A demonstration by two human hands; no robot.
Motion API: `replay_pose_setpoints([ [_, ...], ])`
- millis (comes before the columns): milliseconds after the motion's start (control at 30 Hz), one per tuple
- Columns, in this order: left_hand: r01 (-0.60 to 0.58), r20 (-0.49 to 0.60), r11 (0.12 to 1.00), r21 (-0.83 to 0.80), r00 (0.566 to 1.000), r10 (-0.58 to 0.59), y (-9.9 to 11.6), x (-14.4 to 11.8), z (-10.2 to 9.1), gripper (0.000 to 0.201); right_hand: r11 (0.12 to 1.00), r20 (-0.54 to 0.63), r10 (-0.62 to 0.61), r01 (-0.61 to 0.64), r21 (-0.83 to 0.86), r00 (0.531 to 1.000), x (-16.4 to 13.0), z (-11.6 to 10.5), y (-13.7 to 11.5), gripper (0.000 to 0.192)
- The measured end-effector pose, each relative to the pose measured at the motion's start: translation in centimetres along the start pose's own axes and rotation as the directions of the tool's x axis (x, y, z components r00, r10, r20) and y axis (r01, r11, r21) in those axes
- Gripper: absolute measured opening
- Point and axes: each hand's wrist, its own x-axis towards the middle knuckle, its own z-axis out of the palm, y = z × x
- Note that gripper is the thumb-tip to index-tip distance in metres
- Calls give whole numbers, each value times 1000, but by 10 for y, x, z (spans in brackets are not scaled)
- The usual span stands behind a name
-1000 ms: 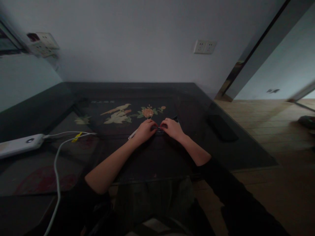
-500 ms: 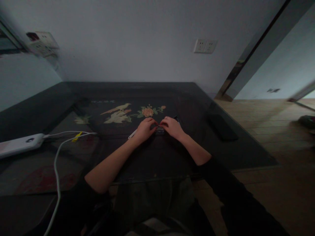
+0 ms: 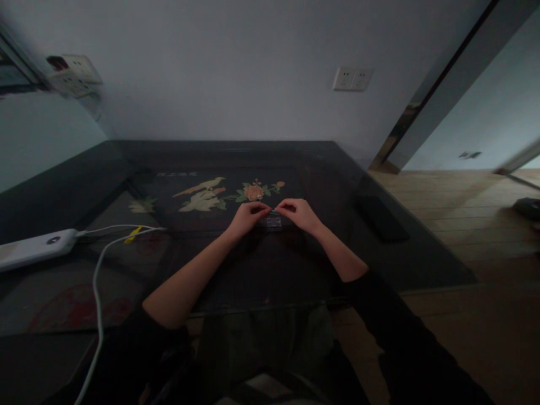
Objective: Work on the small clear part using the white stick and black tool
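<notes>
My left hand (image 3: 250,216) and my right hand (image 3: 298,212) meet over the dark tabletop, thumbs and forefingers pinched. A tiny thin piece (image 3: 274,212) spans the narrow gap between the two sets of fingertips; it is too small and dim to name. Just below the fingertips lies a small clear, shiny rectangular object (image 3: 274,223), flat on the table and apart from both hands as far as I can tell. The dim light hides finer detail.
The dark table (image 3: 270,270) carries a flower-and-bird picture (image 3: 202,197). To the right lies a black flat object (image 3: 382,218). At left are a white power strip (image 3: 37,247), a white cable (image 3: 99,298) and a yellow tag (image 3: 133,234). A wall socket (image 3: 352,79) sits behind.
Both hands have lifted slightly and their fingertips have drawn a little apart. More of the clear object below now shows, and the white and dark items beside the hands are no longer visible.
</notes>
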Motion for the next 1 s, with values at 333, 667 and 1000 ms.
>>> replay_pose_setpoints([
  [333, 233, 176, 781, -579, 971, -159, 13, -10, 6, 29, 894, -23, -70, 73, 442, 997, -1, -5, -7, 13],
  [667, 277, 324, 693, -665, 944, -65, 16, -14, 10, 29, 831, -28, -112, 109, 546, 993, -3, 2, -7, 11],
  [1000, 63, 85, 939, -339, 996, -36, 13, -8, 8, 19, 934, -92, -22, 53, 353, 996, -1, 0, -8, 23],
])
